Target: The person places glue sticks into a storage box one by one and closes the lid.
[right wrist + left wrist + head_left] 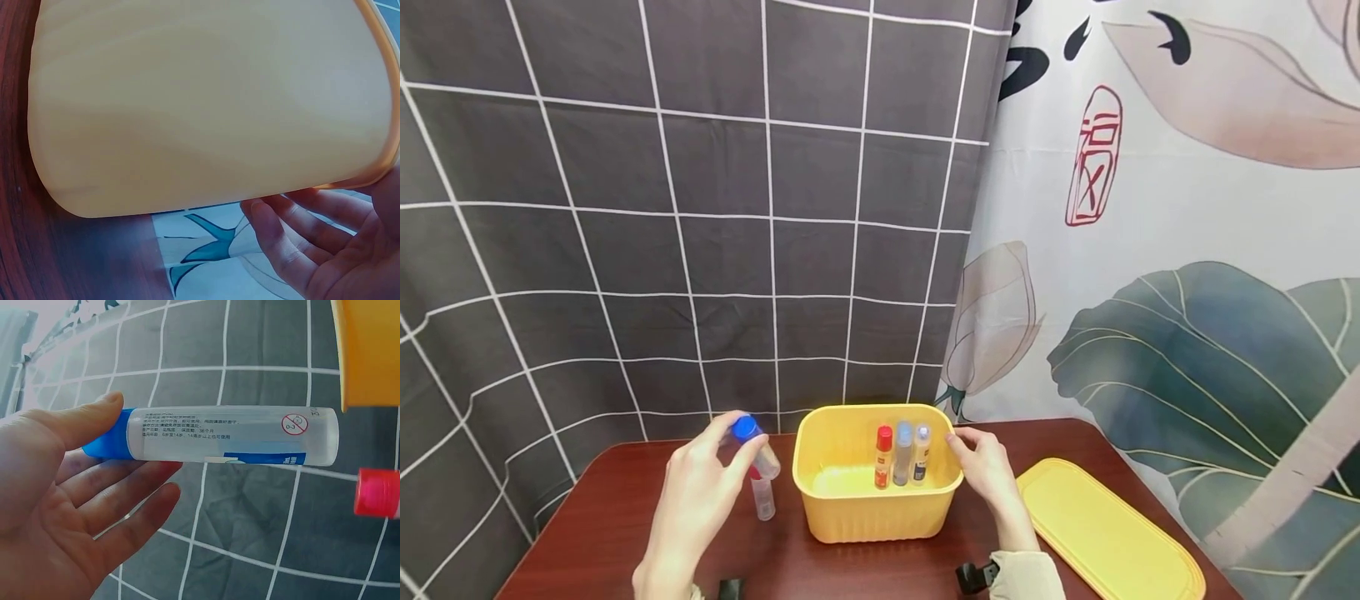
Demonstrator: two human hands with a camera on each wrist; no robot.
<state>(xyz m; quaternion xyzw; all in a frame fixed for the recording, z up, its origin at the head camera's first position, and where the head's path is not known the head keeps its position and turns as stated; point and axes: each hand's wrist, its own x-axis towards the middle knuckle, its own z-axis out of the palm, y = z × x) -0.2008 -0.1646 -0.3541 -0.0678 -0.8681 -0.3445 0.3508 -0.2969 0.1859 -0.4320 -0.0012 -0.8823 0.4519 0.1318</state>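
In the head view my left hand [700,487] pinches a glue stick [765,454] by its blue cap, between thumb and fingers, left of a yellow plastic bin [872,518]. The left wrist view shows this glue stick [231,434] as a clear tube with small print and a blue label edge. A red-capped clear glue stick [763,498] stands on the table below it. My right hand [988,467] holds the bin's right rim. Inside the bin, toward the right, stand a red-capped glue stick [883,457], a blue-capped one [902,454] and a pale-capped one [921,455].
The yellow lid [1108,525] lies flat on the reddish-brown table [602,517], right of the bin. Behind the table hang a dark grey checked curtain [715,250] and a white curtain [1030,192] with printed leaves.
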